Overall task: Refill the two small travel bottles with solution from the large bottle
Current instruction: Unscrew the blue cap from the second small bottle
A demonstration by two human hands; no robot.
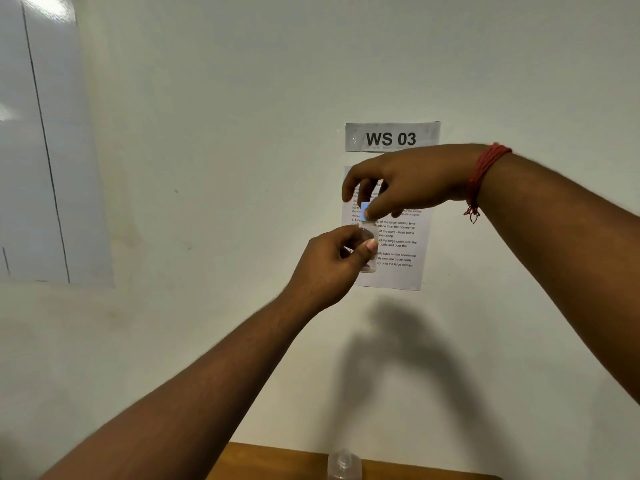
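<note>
Clear small travel bottle [367, 252] held upright in the air before a white wall [207, 168]: left hand [332, 268] grips its body, right hand [405, 185] pinches its blue cap [364, 211]. Another clear bottle [344, 465] stands on the wooden counter [270, 462] below.

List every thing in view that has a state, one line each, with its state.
Small travel bottle: clear, upright, held in the air in front of the wall.
Blue cap: at the small bottle's top; whether screwed tight cannot be told.
Left hand: grips the small bottle's body.
Right hand: pinches the blue cap.
Second clear bottle: standing on the wooden counter, uncapped.
Instruction sheet: stuck to the wall.
</note>
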